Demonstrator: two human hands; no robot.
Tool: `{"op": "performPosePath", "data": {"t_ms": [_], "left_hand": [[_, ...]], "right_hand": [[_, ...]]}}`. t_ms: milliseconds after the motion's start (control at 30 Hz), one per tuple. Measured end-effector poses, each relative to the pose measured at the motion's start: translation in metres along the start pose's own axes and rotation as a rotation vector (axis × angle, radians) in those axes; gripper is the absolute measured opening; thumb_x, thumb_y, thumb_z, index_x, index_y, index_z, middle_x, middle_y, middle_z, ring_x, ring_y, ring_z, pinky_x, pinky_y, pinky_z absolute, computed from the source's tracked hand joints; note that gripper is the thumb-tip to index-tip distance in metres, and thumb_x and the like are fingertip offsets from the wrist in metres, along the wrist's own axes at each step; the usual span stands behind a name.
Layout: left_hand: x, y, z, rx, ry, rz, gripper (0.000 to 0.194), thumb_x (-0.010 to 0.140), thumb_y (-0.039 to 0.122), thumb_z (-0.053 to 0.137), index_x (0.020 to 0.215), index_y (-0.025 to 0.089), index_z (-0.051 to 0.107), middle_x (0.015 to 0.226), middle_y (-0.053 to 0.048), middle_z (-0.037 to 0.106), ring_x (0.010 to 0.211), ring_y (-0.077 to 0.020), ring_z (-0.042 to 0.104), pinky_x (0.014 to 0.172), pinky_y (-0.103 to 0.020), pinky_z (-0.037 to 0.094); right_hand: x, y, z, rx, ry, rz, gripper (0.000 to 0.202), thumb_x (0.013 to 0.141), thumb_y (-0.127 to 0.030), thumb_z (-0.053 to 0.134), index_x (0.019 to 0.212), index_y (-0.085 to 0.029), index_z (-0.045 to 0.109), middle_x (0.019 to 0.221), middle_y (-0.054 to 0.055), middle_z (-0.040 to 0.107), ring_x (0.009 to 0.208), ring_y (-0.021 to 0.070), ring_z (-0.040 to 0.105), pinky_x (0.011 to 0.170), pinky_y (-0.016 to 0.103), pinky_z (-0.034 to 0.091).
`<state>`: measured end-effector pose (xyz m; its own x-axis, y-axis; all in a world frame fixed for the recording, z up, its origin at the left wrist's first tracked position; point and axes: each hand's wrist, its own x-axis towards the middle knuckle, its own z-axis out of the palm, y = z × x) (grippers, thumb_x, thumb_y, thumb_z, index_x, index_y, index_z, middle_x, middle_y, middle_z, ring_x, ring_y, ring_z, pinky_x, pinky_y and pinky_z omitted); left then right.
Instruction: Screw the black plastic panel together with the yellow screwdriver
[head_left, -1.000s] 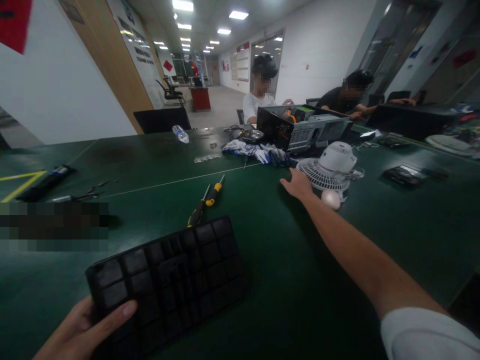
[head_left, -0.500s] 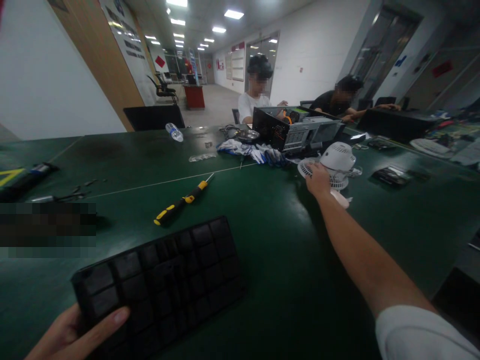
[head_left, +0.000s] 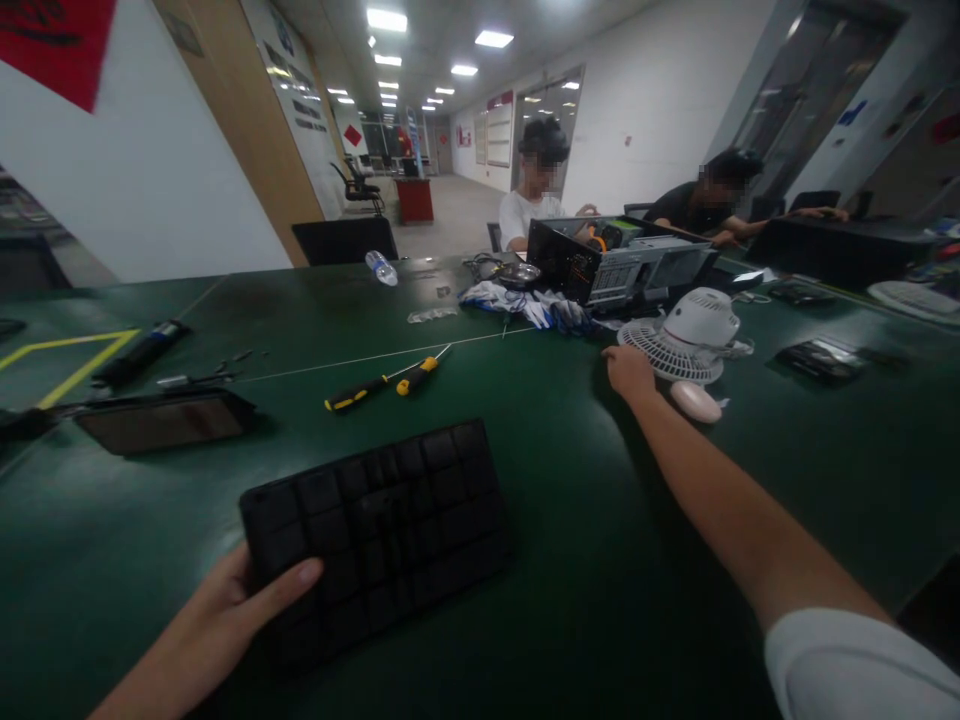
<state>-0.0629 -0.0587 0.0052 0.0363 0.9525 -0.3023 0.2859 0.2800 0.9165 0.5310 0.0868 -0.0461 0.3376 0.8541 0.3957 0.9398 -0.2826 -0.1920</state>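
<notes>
1. In the head view, I take the white fan (head_left: 701,318) as the landmark. The black gridded panel (head_left: 382,510) is to the left of it and nearer to the person, tilted above the green table (head_left: 562,500).
2. The left hand (head_left: 225,620) grasps this panel at its left end, with the thumb on the gridded face. The far end has no visible hand, so it could dip or twist if the thumb slips. Whether the lower edge rests on the table, I cannot tell.
3. The right hand (head_left: 628,372) is at the left rim of the fan, with its fingers partly curled. I cannot tell if it touches or grasps the fan. A careless pull there could drag the fan.
4. The pink rounded object (head_left: 695,401) lies in front of the fan, just beside the right wrist. A sideways sweep of the forearm (head_left: 712,490) could push it.
5. Two screwdrivers (head_left: 356,392) lie to the left of the fan, beyond the panel. If the panel moves forward too low, its edge could knock them.
</notes>
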Motion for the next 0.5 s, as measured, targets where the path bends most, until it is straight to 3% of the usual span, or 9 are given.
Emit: {"op": "performPosePath", "data": {"t_ms": [100,200,367,500], "left_hand": [[-0.009,0.016,0.008,-0.073,-0.019,-0.024,0.055,0.063,0.059,0.094,0.108,0.032,0.076,0.109,-0.002,0.085,0.101,-0.0358,0.081,0.092,-0.052,0.067],[-0.015,0.021,0.012,-0.095,-0.066,0.013,0.063,0.062,0.06,0.094,0.11,0.025,0.075,0.114,-0.009,0.084,0.11,-0.0391,0.078,0.099,-0.057,0.064],[-0.018,0.013,0.014,-0.123,-0.093,0.091,0.064,0.071,0.056,0.09,0.122,0.024,0.07,0.123,-0.011,0.08,0.122,-0.0394,0.073,0.102,-0.059,0.061],[-0.018,0.01,0.016,-0.149,-0.066,0.185,0.066,0.074,0.053,0.089,0.128,0.024,0.067,0.132,-0.013,0.076,0.132,-0.0393,0.066,0.109,-0.057,0.056]], "right_hand": [[-0.014,-0.011,-0.01,0.076,0.081,-0.024,0.031,0.105,-0.029,0.057,0.13,-0.015,0.069,0.127,0.016,0.068,0.11,0.0279,0.068,0.096,0.049,0.057],[-0.029,-0.035,-0.016,0.175,0.144,-0.101,0.038,0.102,-0.018,0.045,0.125,-0.011,0.075,0.118,0.021,0.069,0.105,0.0319,0.068,0.094,0.049,0.054],[-0.059,-0.093,-0.013,0.358,0.142,-0.295,0.031,0.091,-0.016,0.052,0.102,-0.016,0.08,0.107,0.017,0.073,0.098,0.0299,0.069,0.091,0.045,0.055],[-0.085,-0.142,-0.009,0.488,0.081,-0.44,0.031,0.091,-0.015,0.052,0.103,-0.019,0.08,0.106,0.013,0.076,0.1,0.0275,0.07,0.095,0.044,0.055]]}}
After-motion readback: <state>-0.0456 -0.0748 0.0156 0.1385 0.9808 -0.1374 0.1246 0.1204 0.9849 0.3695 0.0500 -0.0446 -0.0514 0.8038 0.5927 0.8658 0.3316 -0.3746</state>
